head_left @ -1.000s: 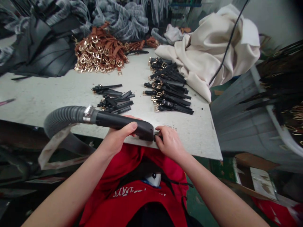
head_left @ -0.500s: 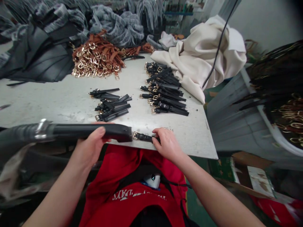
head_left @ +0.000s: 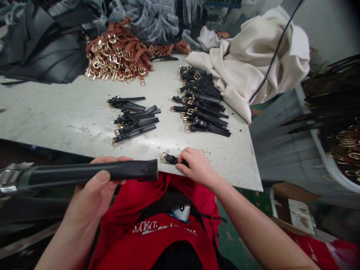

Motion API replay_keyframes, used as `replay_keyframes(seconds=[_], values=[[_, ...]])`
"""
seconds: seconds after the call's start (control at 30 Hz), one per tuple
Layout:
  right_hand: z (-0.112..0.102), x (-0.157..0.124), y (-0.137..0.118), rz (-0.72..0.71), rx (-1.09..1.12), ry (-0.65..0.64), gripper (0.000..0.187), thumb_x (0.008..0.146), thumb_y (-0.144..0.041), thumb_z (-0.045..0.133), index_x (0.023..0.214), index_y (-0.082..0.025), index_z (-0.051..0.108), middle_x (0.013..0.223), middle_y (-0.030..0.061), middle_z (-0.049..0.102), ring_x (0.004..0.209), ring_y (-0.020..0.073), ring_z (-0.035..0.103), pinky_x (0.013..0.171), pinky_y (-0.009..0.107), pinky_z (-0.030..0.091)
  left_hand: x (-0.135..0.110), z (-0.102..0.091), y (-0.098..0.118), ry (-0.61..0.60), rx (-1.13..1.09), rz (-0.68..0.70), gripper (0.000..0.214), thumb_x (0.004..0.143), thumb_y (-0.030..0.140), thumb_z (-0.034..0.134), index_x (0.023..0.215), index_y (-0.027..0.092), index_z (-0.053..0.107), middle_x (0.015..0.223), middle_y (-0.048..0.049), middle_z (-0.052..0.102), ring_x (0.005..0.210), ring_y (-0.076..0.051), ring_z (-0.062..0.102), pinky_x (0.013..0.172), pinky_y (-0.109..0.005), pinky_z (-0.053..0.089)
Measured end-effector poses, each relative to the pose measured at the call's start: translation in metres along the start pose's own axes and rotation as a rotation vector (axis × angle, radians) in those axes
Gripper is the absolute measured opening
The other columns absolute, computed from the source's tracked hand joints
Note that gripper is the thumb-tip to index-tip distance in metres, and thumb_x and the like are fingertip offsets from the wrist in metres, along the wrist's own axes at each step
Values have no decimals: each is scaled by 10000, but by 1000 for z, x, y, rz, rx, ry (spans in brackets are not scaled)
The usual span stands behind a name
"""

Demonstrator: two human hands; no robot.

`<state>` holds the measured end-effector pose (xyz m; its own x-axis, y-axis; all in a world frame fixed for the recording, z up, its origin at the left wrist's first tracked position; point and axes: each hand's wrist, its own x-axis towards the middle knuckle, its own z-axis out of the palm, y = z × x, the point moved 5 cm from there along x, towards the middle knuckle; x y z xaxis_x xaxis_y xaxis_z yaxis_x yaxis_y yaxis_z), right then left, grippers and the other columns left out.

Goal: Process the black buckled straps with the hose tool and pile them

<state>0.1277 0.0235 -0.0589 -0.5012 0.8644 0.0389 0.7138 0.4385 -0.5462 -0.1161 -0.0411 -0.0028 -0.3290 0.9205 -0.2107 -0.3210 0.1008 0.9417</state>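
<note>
My left hand (head_left: 97, 187) is closed around a black hose nozzle (head_left: 126, 170), a thick tube with a metal clamp at its left end. The nozzle's flat tip points right, at the table's front edge. Between the fingers of my right hand (head_left: 194, 165) is a short black buckle strap (head_left: 169, 159), its gold buckle to the left; the rest of it is hidden by the hand. The nozzle tip and the buckle are close but apart. Beyond them lie a smaller group of black buckle straps (head_left: 135, 119) and a larger pile (head_left: 204, 103) to its right.
Brown straps with gold buckles (head_left: 116, 56) are heaped on the table (head_left: 70, 112). Black leather sheets (head_left: 42, 48) lie back left, cream fabric (head_left: 264, 56) back right. A grey bin (head_left: 281, 123) stands right of the table, above an open carton (head_left: 298, 206). A dark cord (head_left: 277, 50) hangs over the fabric.
The nozzle has been lowered and drawn left, away from the buckle and off the tabletop. My right hand still holds the strap near the table edge. The whole view has shifted slightly.
</note>
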Motion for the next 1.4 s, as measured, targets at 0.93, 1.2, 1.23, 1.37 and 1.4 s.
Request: replay_keyframes(seconds=[0.93, 1.2, 1.23, 1.37, 1.4], values=[[-9, -27, 2, 100, -112, 146, 149, 872, -234, 493, 892, -184, 632, 890, 85, 628, 863, 241, 551, 740, 369, 340, 26, 87, -18, -313, 222, 69, 218, 651, 298, 802, 822, 181, 733, 794, -38, 726, 615, -156, 609, 547, -252, 490], [-8, -26, 2, 88, -127, 146, 135, 874, -237, 509, 903, -184, 630, 897, 82, 625, 857, 240, 546, 732, 369, 330, 28, 99, -15, -264, 217, 30, 240, 587, 302, 832, 741, 170, 704, 705, -30, 696, 568, -150, 589, 480, -241, 466], [-8, -26, 2, 88, -132, 150, 133, 874, -235, 510, 902, -184, 630, 894, 83, 625, 854, 241, 545, 732, 369, 330, 28, 99, -16, -249, 202, 8, 251, 567, 295, 839, 731, 167, 699, 681, -27, 688, 567, -152, 592, 475, -239, 462], [-6, -28, 1, 71, -145, 174, 154, 891, -245, 508, 946, -190, 641, 910, 77, 636, 872, 240, 555, 757, 372, 340, 28, 72, -8, -74, 92, -20, 292, 507, 275, 859, 725, 157, 705, 683, -36, 714, 599, -168, 629, 489, -241, 488], [-6, -28, 0, 62, -151, 178, 165, 898, -265, 515, 969, -193, 645, 921, 77, 638, 882, 242, 559, 765, 373, 342, 27, 60, -2, -28, 59, 15, 292, 509, 274, 860, 731, 159, 708, 694, -34, 723, 605, -164, 631, 494, -234, 492]])
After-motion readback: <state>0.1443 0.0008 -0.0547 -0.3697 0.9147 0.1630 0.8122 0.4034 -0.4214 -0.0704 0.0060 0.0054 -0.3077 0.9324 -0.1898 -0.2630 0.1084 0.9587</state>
